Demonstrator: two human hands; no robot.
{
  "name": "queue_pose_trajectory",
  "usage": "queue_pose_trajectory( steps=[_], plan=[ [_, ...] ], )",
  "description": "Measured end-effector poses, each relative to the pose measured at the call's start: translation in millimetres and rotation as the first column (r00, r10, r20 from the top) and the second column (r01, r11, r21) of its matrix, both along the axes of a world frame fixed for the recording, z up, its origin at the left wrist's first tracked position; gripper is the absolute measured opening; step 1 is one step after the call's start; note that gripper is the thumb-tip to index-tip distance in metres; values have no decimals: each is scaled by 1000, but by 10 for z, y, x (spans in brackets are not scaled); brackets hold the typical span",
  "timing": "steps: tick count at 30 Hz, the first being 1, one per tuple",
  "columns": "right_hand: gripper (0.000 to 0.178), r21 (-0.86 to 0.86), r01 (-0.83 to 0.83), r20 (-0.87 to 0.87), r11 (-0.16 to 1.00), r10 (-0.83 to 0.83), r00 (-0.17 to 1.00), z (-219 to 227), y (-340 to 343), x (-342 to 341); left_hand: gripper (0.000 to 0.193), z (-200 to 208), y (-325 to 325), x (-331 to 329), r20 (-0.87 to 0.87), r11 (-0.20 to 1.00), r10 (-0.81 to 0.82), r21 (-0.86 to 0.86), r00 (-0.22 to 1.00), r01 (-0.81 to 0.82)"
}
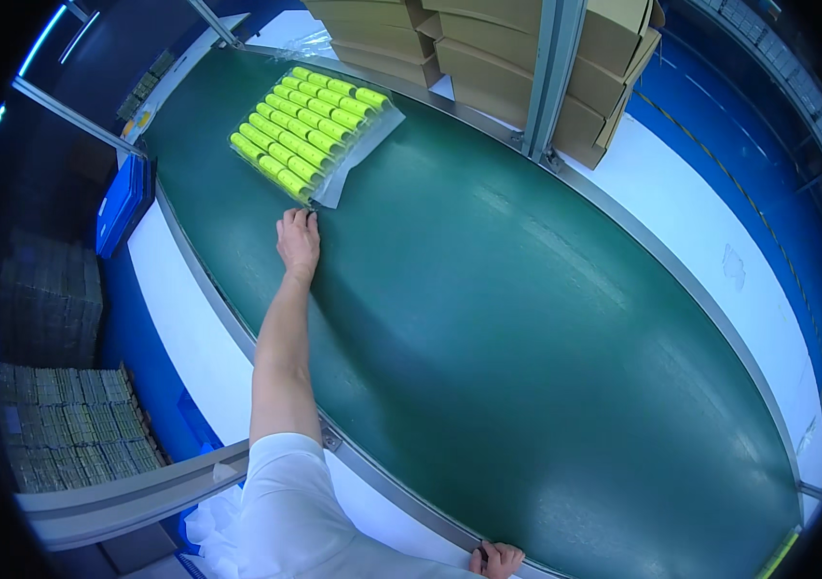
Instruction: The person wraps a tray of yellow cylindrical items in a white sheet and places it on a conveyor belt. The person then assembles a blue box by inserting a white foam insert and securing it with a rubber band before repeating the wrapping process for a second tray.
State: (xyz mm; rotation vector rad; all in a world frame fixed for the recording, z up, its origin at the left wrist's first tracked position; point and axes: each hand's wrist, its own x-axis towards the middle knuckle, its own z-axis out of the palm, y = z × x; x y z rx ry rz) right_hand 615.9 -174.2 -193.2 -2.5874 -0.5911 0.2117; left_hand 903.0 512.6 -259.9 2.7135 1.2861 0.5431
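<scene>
My left hand stretches far forward over the green conveyor belt. Its fingers are closed at the near corner of a clear plastic tray. Rows of bright yellow-green cylinders lie side by side in that tray, which rests flat at the belt's far end. Down at the lower edge, my right hand has its fingers curled over the metal side rail of the conveyor. Part of the right hand falls outside the picture.
Brown cardboard boxes are stacked beyond the far rail, beside a metal post. A blue bin stands left of the belt. Stacked packs sit at lower left. More yellow-green items show at the lower right edge.
</scene>
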Motion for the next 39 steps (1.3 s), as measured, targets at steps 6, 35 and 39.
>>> queue_pose_trajectory(
  steps=[6,35,39],
  plan=[
    [35,6,9,-6,1000,-9,1000,147,72,-39,39,60,-81,163,77,983,-111,154,991,99],
    [15,486,149,-208,861,-52,977,92,-293,576,13,799,-4441,-1143,97,682,-687,-257,720,685],
    [17,484,646,-599,590,-315,736,519,-941,737,10,1139,-5665,-1800,95,554,-795,-289,600,781]
  ],
)
